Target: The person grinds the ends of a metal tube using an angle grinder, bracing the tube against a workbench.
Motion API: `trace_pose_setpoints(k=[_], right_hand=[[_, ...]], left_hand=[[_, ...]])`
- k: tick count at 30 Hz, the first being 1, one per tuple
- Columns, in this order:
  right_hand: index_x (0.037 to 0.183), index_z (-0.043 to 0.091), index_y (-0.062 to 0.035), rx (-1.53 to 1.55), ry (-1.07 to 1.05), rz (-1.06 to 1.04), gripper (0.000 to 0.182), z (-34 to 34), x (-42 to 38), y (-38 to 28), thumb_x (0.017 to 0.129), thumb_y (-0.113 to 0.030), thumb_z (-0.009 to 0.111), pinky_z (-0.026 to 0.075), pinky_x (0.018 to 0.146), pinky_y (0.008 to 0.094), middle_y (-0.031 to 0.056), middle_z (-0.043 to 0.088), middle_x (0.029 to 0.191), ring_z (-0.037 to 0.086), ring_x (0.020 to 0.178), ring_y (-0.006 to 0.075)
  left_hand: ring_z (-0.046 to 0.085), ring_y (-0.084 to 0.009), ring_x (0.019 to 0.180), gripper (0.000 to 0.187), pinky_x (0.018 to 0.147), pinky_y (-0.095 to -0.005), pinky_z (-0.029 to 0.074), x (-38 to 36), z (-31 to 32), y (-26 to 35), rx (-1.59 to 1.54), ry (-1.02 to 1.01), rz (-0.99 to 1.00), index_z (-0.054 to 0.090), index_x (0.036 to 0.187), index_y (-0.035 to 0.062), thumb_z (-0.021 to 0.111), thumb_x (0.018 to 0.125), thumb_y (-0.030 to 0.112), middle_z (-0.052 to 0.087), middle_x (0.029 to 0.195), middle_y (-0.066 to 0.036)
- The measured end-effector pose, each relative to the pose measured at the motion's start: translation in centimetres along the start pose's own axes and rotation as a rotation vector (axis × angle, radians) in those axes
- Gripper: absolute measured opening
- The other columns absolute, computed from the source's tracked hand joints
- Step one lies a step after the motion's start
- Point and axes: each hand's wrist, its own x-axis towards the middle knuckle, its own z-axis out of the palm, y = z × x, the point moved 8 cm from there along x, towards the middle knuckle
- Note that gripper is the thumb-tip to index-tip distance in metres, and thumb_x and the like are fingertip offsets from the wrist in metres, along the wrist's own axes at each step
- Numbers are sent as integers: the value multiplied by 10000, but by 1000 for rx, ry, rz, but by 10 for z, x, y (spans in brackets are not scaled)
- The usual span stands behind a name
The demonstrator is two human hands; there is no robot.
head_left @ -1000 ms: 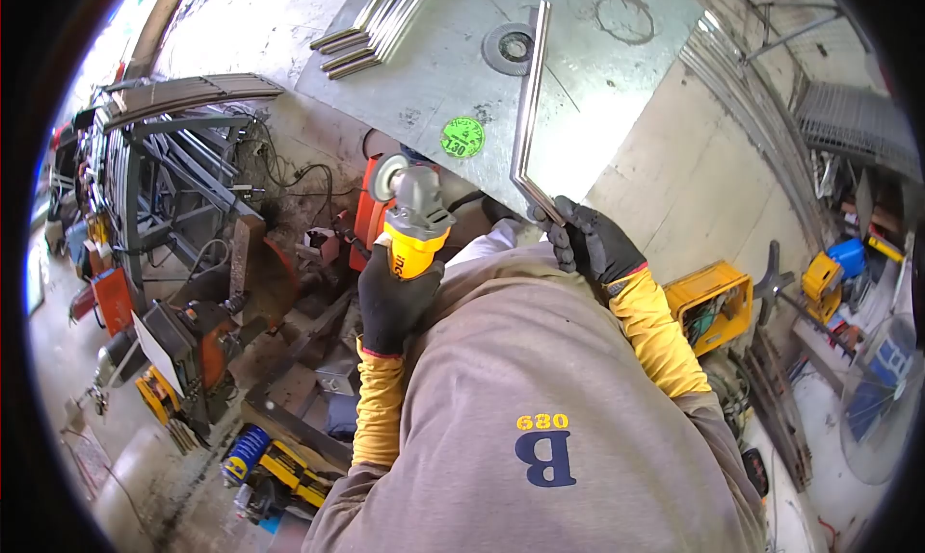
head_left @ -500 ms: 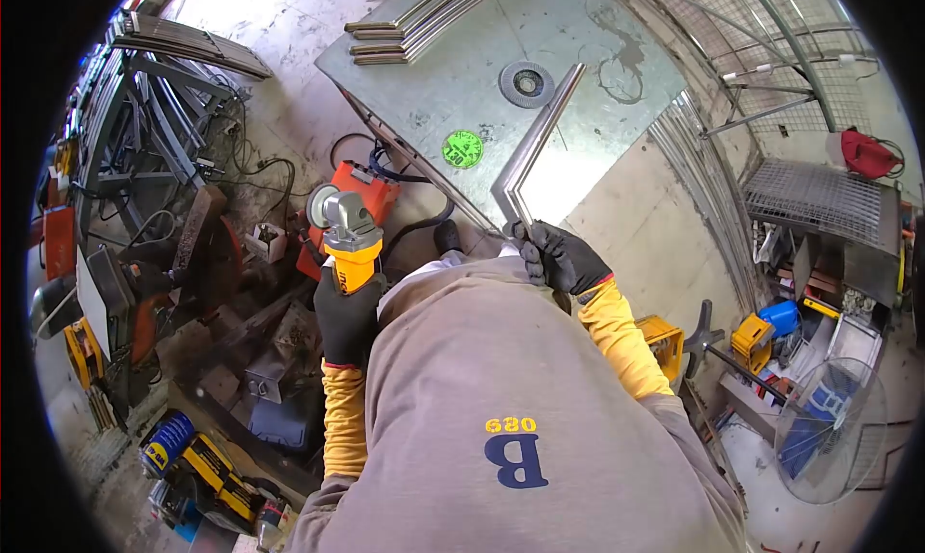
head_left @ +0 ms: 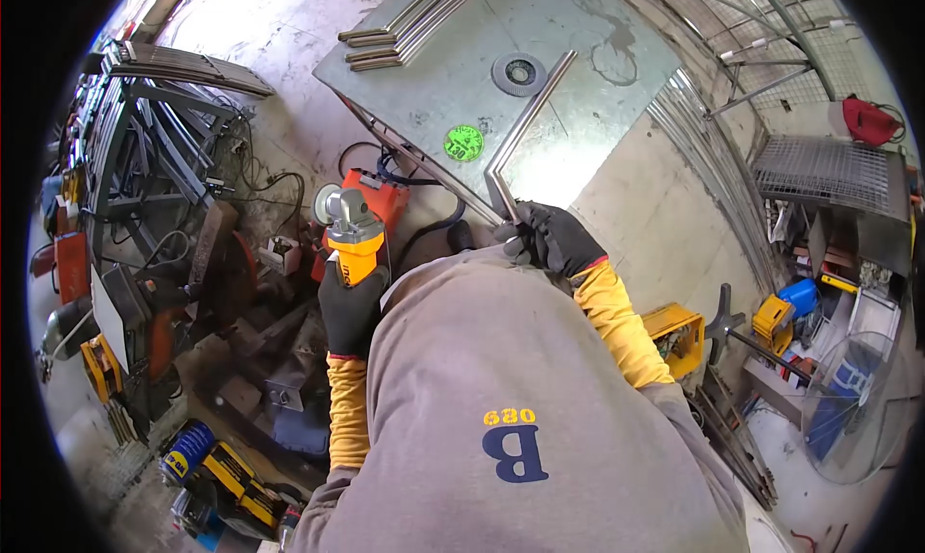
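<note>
My left hand [head_left: 351,307], in a dark glove, is wrapped round the yellow body of an angle grinder [head_left: 353,240]. The grinder's disc points up and away from me, left of my body. My right hand [head_left: 557,240], also gloved, grips the near end of a bent metal tube [head_left: 528,119]. The tube's long arm lies across the metal table [head_left: 617,119], and its short bent end comes back to my fingers at the table's near corner. Just left of the tube's far end rests a grey flap disc [head_left: 519,74]. A round green label [head_left: 463,143] is near the table's left edge.
Several bent tubes [head_left: 414,28] lie at the table's far left. Below the left edge stands an orange machine [head_left: 378,195] with cables. Metal frames [head_left: 145,148] crowd the left, long bars [head_left: 713,177] the right. A fan [head_left: 848,408] stands at lower right.
The bent tube has turned slightly in my right hand, so that its bend sits a little higher and further left. My left hand still holds the grinder, and the view has shifted slightly.
</note>
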Motion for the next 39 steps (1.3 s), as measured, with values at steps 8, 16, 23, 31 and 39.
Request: trace_pose_setpoints(k=[8, 16, 23, 31, 39], right_hand=[[1520, 623, -68, 174, -181, -14, 578, -17, 22, 13, 1197, -532, 504, 663, 777, 393, 172, 815, 1230, 805, 916, 259], [1413, 663, -92, 78, -104, 14, 492, -19, 23, 9, 1193, -508, 520, 636, 741, 367, 118, 805, 1132, 779, 886, 239], [1321, 669, -37, 207, -226, 90, 347, -19, 30, 18, 1161, -341, 620, 659, 743, 403, 181, 802, 1201, 806, 927, 272], [1192, 645, -52, 9, 25, 10, 176, -5, 8, 1, 1129, -216, 643, 551, 643, 291, 58, 694, 984, 633, 772, 138], [1315, 679, -58, 84, -126, 38, 295, -16, 22, 13, 1144, -296, 640, 657, 733, 397, 142, 818, 1163, 790, 873, 214]], left_hand=[[742, -153, 928, 345, 829, -349, 588, 1, 0, -3, 26, -29, -15, 690, 1207, -26, 817, 916, 110, 782, 1068, -68], [736, -160, 931, 377, 834, -350, 587, -4, -4, -9, 12, 8, -18, 687, 1245, -37, 817, 914, 88, 785, 1080, -81], [723, -147, 897, 342, 801, -341, 579, -9, -5, -6, -5, 27, -16, 686, 1220, -30, 812, 922, 81, 774, 1045, -66], [730, -158, 905, 346, 816, -351, 582, -10, -6, -5, 5, 40, 24, 695, 1216, -27, 818, 918, 100, 778, 1028, -72], [727, -156, 896, 356, 812, -360, 580, -10, -9, -19, 28, 11, -25, 701, 1200, -21, 828, 898, 119, 777, 1025, -74]])
